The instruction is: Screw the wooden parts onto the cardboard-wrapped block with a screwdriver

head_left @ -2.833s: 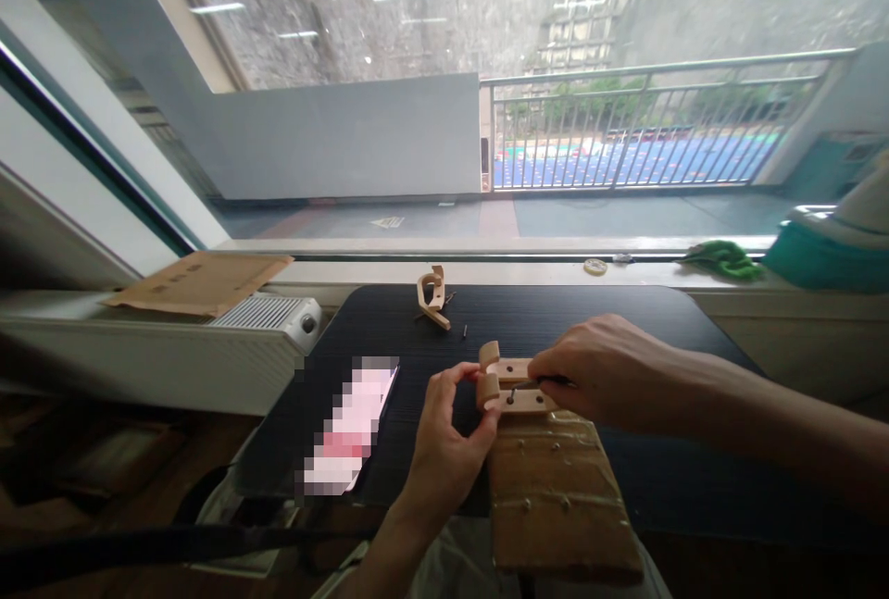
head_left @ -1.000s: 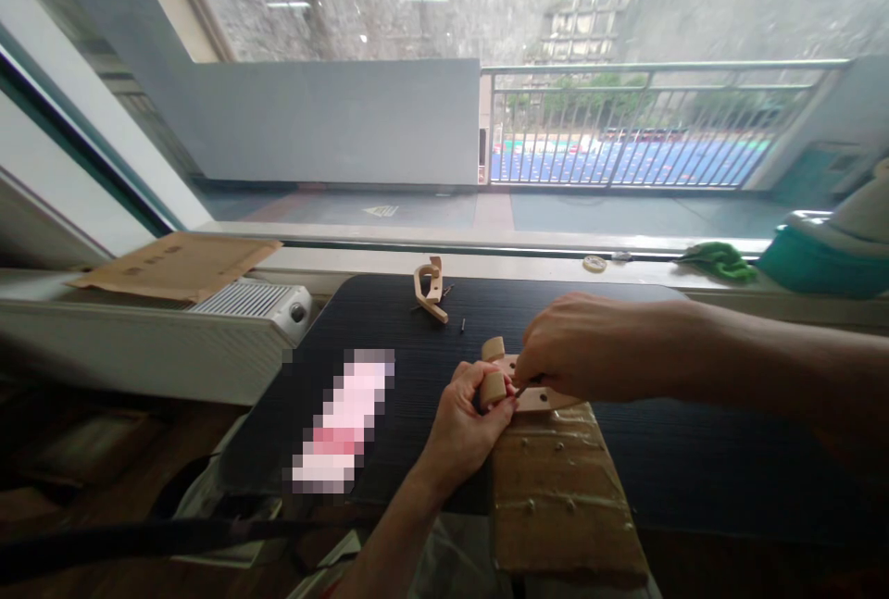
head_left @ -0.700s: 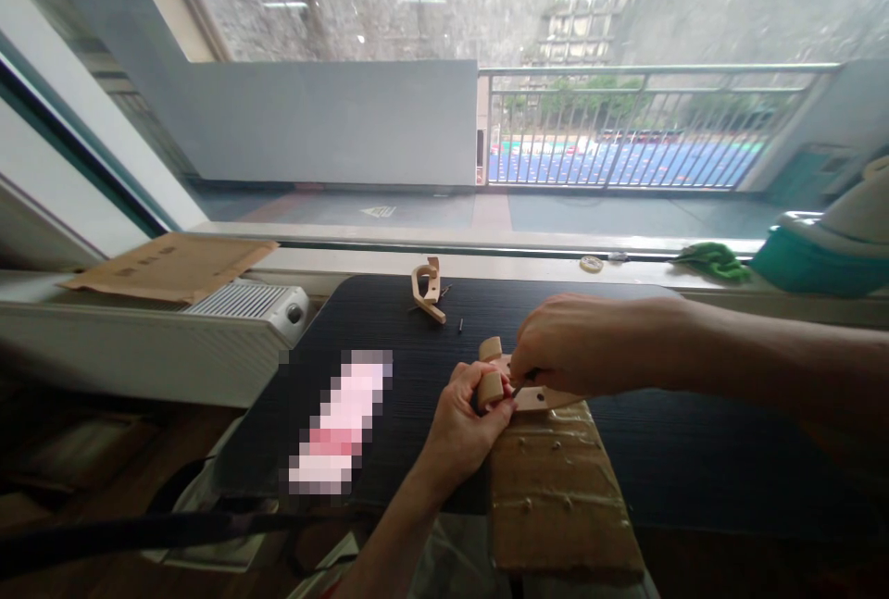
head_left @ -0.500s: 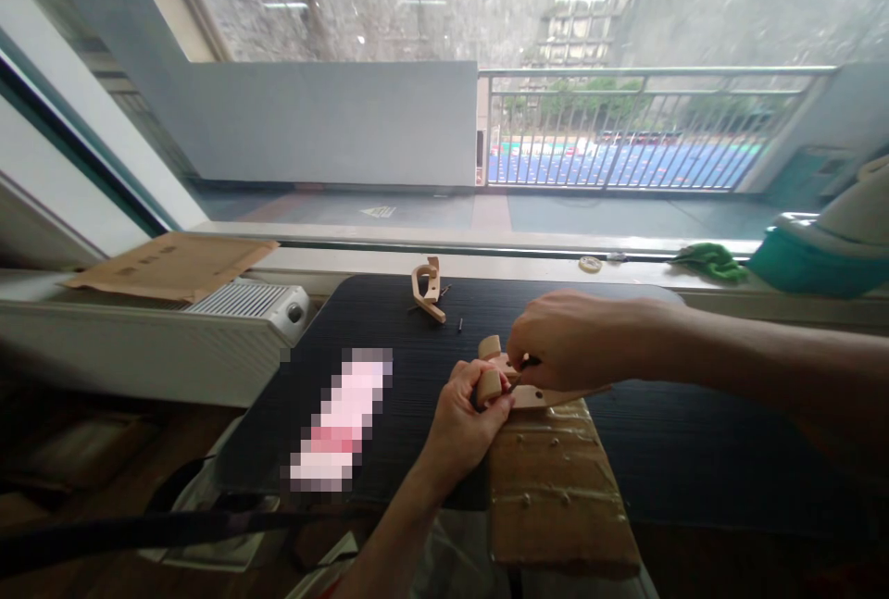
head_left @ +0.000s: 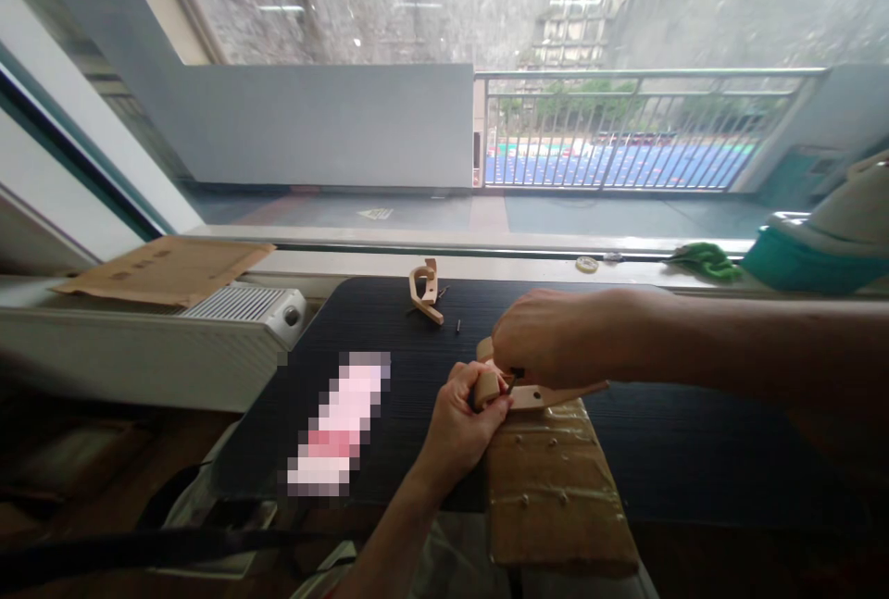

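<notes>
My left hand (head_left: 467,414) is closed round the rounded end of a pale wooden part (head_left: 488,386). This part has dark round holes and lies across the top of a block wrapped in brown tape (head_left: 559,488). Over it, my right hand (head_left: 532,335) is closed, its fingertips pinching a thin, dark metal tool (head_left: 515,379); its exact kind is too small to tell. The tool's lower end meets the wood beside my left thumb. Another rounded wooden end (head_left: 484,351) shows behind, partly hidden by my right hand.
On the black table (head_left: 375,321) lie a curved wooden piece (head_left: 425,292) and a small metal pin (head_left: 457,326). A pixelated pink item (head_left: 340,423) lies to the left. Along the sill are a tape roll (head_left: 587,264), a green cloth (head_left: 707,261) and a teal container (head_left: 798,256).
My right hand has rolled over and shifted slightly left, and the dark tool stands more upright at the wood. My left hand keeps its hold. The whole view has shifted slightly.
</notes>
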{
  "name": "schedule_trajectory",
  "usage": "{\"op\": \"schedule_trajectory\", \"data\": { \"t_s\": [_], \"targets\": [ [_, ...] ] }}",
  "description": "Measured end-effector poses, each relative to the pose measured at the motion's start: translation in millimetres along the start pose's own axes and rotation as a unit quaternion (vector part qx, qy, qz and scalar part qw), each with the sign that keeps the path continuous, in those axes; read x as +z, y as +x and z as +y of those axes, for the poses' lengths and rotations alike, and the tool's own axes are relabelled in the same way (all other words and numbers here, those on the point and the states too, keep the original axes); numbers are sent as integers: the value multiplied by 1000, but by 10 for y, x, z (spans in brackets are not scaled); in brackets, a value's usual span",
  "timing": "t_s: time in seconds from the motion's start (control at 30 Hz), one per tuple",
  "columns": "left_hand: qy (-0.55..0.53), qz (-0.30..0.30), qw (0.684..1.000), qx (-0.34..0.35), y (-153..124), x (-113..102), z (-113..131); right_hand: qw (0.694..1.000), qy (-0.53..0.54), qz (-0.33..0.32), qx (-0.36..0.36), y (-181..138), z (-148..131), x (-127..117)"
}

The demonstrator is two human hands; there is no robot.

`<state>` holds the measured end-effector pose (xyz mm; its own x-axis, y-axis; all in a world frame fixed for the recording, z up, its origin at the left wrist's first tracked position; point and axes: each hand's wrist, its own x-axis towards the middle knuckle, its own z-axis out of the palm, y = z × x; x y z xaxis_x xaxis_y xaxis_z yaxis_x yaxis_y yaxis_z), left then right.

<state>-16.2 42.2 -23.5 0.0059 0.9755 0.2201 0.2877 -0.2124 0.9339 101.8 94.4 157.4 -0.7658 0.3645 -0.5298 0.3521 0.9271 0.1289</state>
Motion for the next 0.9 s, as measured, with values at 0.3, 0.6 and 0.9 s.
{"op": "schedule_trajectory", "data": {
  "t_s": [0.3,0.6,0.9],
  "targets": [
    [-21,-3,1000,13,9,1,-15,995,55,2,80,14,6,33],
    [-13,0,1000,-4,-8,-8,-20,997,-29,44,-49,-60,-28,32],
    [-15,5,1000,3,-19,-5,2,997,61,13,39,23,23,58]
  ]
}}
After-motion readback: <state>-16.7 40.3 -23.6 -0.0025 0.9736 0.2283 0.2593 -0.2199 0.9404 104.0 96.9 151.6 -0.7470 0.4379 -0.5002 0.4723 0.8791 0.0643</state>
